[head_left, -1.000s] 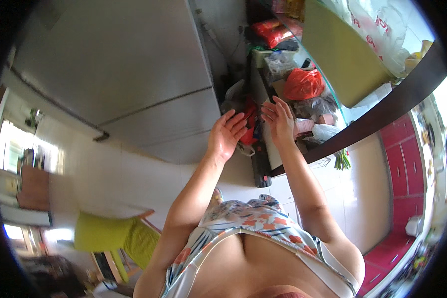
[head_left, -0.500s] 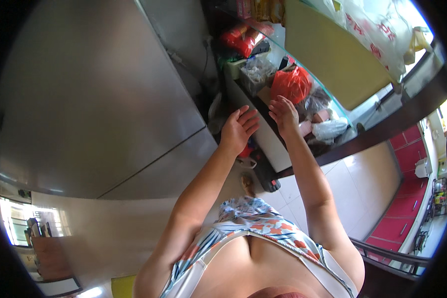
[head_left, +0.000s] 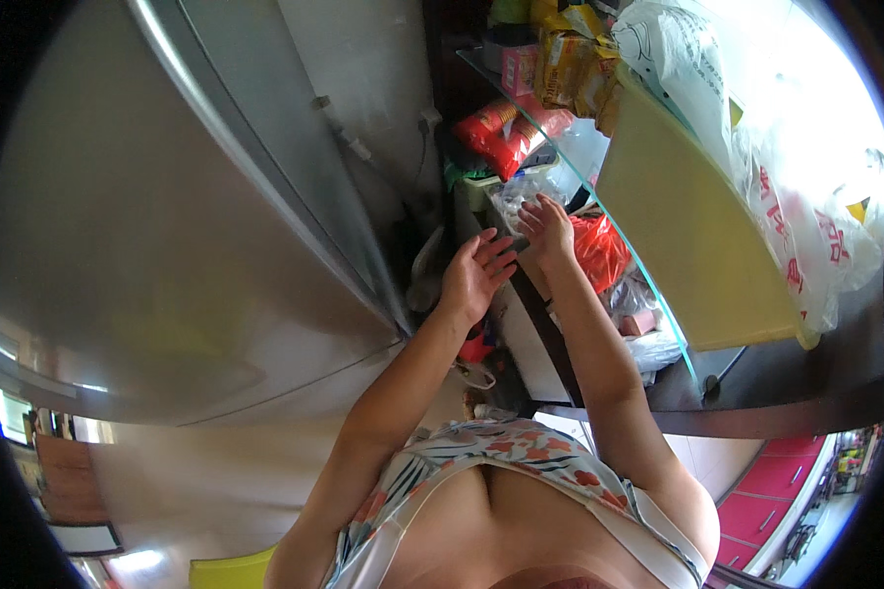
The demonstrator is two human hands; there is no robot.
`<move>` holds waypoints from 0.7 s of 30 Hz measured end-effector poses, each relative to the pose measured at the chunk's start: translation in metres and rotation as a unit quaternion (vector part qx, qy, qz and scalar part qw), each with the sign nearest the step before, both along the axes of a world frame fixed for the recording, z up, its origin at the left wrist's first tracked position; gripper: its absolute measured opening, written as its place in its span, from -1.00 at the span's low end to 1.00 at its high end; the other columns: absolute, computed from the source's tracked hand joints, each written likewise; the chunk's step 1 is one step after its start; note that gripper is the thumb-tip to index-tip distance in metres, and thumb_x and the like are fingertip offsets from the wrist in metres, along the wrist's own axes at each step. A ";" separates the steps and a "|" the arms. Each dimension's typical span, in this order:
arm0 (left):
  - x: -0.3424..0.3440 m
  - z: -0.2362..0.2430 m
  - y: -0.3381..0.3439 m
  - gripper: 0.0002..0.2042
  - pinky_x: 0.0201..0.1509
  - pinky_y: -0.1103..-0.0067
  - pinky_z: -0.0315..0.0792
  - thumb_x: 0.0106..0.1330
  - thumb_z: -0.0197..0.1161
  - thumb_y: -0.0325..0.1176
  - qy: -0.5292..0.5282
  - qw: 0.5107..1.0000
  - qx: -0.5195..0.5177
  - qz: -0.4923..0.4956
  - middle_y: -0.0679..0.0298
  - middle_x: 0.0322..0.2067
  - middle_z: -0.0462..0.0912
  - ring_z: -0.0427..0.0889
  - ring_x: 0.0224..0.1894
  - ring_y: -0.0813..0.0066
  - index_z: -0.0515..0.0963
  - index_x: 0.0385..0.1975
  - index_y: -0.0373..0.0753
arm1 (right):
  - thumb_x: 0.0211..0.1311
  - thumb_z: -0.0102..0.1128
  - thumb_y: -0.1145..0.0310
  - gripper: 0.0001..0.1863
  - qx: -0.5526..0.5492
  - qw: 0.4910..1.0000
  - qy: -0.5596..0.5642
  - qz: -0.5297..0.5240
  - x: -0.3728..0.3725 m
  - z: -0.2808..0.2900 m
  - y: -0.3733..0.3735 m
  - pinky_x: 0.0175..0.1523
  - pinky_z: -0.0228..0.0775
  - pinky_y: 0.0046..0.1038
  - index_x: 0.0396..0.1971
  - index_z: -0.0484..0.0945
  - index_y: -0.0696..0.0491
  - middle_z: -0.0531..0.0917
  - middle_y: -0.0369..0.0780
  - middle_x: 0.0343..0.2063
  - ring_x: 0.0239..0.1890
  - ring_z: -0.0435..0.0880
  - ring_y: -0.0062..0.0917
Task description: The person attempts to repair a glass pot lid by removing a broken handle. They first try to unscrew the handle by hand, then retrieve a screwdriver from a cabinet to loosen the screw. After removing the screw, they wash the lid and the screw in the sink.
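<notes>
Half a second on, the right hand [head_left: 548,234] is showing nearer the clear bag [head_left: 517,196], beside the red bag [head_left: 604,253]; it and the left hand [head_left: 479,275] are hovering empty, loosely spread.

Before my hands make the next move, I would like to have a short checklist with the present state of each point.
1. Left hand free: ok, open with nothing visible in it.
2. Right hand free: ok, open with nothing visible in it.
3. Hands apart: ok, a narrow gap shows between them.
4. Red plastic bag fully in sight: not ok, the right arm covers part of it.
5. Right hand clear of the clear plastic bag: cannot tell, they overlap in this view.
6. Right arm's clearance from the glass panel: cannot tell, depth is unclear.
</notes>
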State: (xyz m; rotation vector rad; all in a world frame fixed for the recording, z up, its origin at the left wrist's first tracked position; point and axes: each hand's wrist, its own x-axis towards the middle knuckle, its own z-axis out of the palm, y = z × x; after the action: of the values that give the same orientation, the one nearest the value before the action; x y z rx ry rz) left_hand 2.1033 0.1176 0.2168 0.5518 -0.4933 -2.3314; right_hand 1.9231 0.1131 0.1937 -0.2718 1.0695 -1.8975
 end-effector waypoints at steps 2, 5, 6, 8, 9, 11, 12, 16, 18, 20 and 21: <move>0.001 -0.003 -0.006 -0.64 0.12 0.34 0.33 0.39 -0.12 -0.13 0.004 1.000 -0.001 0.007 0.13 0.02 0.47 0.46 0.03 0.25 0.33 0.08 -0.17 | 0.31 -0.06 0.28 -0.67 -0.004 1.000 0.018 0.010 0.007 0.008 -0.002 -0.25 0.47 -0.47 0.02 0.35 0.07 0.58 -0.19 -0.26 -0.29 0.60 -0.47; 0.004 -0.009 -0.003 -0.64 0.12 0.33 0.34 0.39 -0.12 -0.14 0.001 1.000 0.001 0.000 0.13 0.01 0.48 0.47 0.03 0.26 0.33 0.07 -0.17 | 0.31 -0.05 0.28 -0.67 -0.013 1.000 0.025 0.003 0.015 0.007 0.011 -0.28 0.46 -0.49 0.02 0.35 0.07 0.58 -0.18 -0.26 -0.29 0.60 -0.48; 0.006 -0.012 -0.001 -0.65 0.12 0.33 0.34 0.39 -0.12 -0.14 -0.003 1.000 0.002 -0.009 0.13 0.00 0.49 0.47 0.02 0.26 0.33 0.07 -0.16 | 0.30 -0.04 0.28 -0.68 -0.015 1.000 0.017 -0.003 0.015 0.004 0.020 -0.28 0.47 -0.48 0.00 0.37 0.06 0.58 -0.18 -0.27 -0.30 0.60 -0.48; 0.005 -0.011 -0.002 -0.69 0.10 0.29 0.36 0.37 -0.10 -0.16 -0.010 1.000 0.020 -0.007 0.12 -0.05 0.52 0.50 -0.04 0.23 0.38 -0.02 -0.17 | 0.28 0.00 0.30 -0.71 -0.026 0.999 -0.021 -0.029 0.013 -0.001 0.037 -0.27 0.51 -0.43 -0.04 0.40 0.04 0.60 -0.17 -0.32 -0.34 0.61 -0.47; 0.008 -0.015 0.002 -0.71 0.09 0.27 0.37 0.37 -0.10 -0.17 -0.024 0.999 0.038 -0.010 0.12 -0.07 0.54 0.52 -0.07 0.22 0.40 -0.07 -0.17 | 0.27 0.01 0.30 -0.73 -0.019 0.999 -0.002 -0.042 0.018 -0.001 0.049 -0.25 0.52 -0.42 -0.06 0.42 0.03 0.61 -0.18 -0.33 -0.35 0.61 -0.47; 0.017 -0.024 0.009 -0.72 0.09 0.24 0.37 0.37 -0.11 -0.16 -0.032 0.999 0.035 -0.020 0.11 -0.06 0.53 0.52 -0.06 0.21 0.41 -0.10 -0.18 | 0.29 0.01 0.29 -0.71 -0.007 0.998 0.030 -0.048 0.031 0.002 0.088 -0.22 0.51 -0.45 -0.04 0.42 0.04 0.62 -0.18 -0.29 -0.31 0.62 -0.51; 0.024 -0.029 0.015 -0.72 0.10 0.24 0.36 0.37 -0.13 -0.16 -0.049 0.998 0.032 -0.026 0.11 -0.07 0.53 0.52 -0.06 0.20 0.41 -0.11 -0.18 | 0.28 0.02 0.27 -0.71 -0.011 0.998 0.043 -0.037 0.039 0.000 0.106 -0.20 0.50 -0.47 -0.04 0.42 0.05 0.62 -0.18 -0.28 -0.30 0.62 -0.52; 0.044 -0.056 0.044 -0.70 0.15 0.23 0.33 0.37 -0.14 -0.18 -0.070 0.994 0.020 -0.077 0.09 -0.01 0.48 0.48 -0.01 0.18 0.36 -0.05 -0.20 | 0.32 -0.03 0.29 -0.71 0.023 0.997 0.072 -0.034 0.074 -0.028 0.190 -0.15 0.46 -0.52 -0.01 0.42 0.06 0.62 -0.20 -0.24 -0.25 0.62 -0.54; 0.056 -0.075 0.063 -0.70 0.16 0.23 0.31 0.36 -0.12 -0.20 -0.093 0.990 0.042 -0.093 0.08 0.00 0.47 0.46 0.01 0.18 0.35 -0.03 -0.21 | 0.33 -0.04 0.29 -0.69 0.072 0.994 0.072 -0.040 0.097 -0.043 0.229 -0.16 0.46 -0.54 0.01 0.40 0.08 0.62 -0.21 -0.24 -0.24 0.61 -0.57; 0.066 -0.097 0.085 -0.71 0.12 0.27 0.33 0.35 -0.11 -0.19 -0.125 0.985 0.056 -0.108 0.11 -0.03 0.49 0.48 -0.03 0.20 0.36 -0.05 -0.19 | 0.34 -0.05 0.29 -0.68 0.096 0.993 0.048 -0.045 0.114 -0.068 0.263 -0.15 0.45 -0.55 0.02 0.38 0.09 0.61 -0.22 -0.24 -0.24 0.60 -0.59; 0.068 -0.108 0.095 -0.71 0.10 0.29 0.34 0.35 -0.10 -0.19 -0.139 0.982 0.062 -0.112 0.12 -0.04 0.51 0.48 -0.05 0.21 0.36 -0.05 -0.18 | 0.34 -0.07 0.30 -0.68 0.127 0.989 0.043 -0.060 0.122 -0.077 0.278 -0.14 0.45 -0.54 0.02 0.38 0.11 0.60 -0.22 -0.25 -0.26 0.59 -0.58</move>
State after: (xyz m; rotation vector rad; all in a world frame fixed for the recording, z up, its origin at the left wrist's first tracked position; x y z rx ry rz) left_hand 2.1717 0.2123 0.1090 0.9332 -0.5669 -2.5234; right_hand 2.0446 0.3915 0.1168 -0.1474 1.4001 -1.8434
